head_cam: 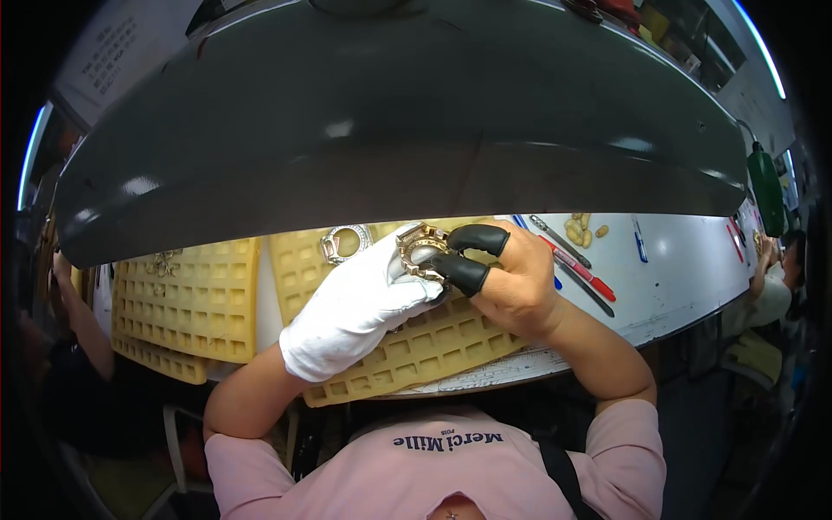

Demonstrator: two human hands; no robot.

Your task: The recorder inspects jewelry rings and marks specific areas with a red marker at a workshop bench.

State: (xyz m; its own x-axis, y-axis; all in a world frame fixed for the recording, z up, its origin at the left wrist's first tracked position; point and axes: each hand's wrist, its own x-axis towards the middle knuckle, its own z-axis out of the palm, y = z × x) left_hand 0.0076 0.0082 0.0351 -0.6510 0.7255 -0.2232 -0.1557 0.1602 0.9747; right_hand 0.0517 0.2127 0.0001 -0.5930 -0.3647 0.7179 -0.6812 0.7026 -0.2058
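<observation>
My left hand (357, 305), in a white glove, holds a gold-toned watch case (411, 247) with its round opening facing up. My right hand (513, 279) wears black finger cots on its fingertips, and these touch the right side of the case. Whether the right fingertips pinch anything small is hidden. A second, silver-toned watch case (348, 243) lies just beyond my left hand on a yellow foam tray (422, 357) with square pockets. Both hands are above this tray.
A dark lamp hood (403, 130) hangs low over the table. Right of the tray lie a red marker (582, 270), a blue pen (639, 240), metal tools (565, 242) and yellowish finger cots (575, 231). Another pocketed tray (188, 305) stands left. People sit at both sides.
</observation>
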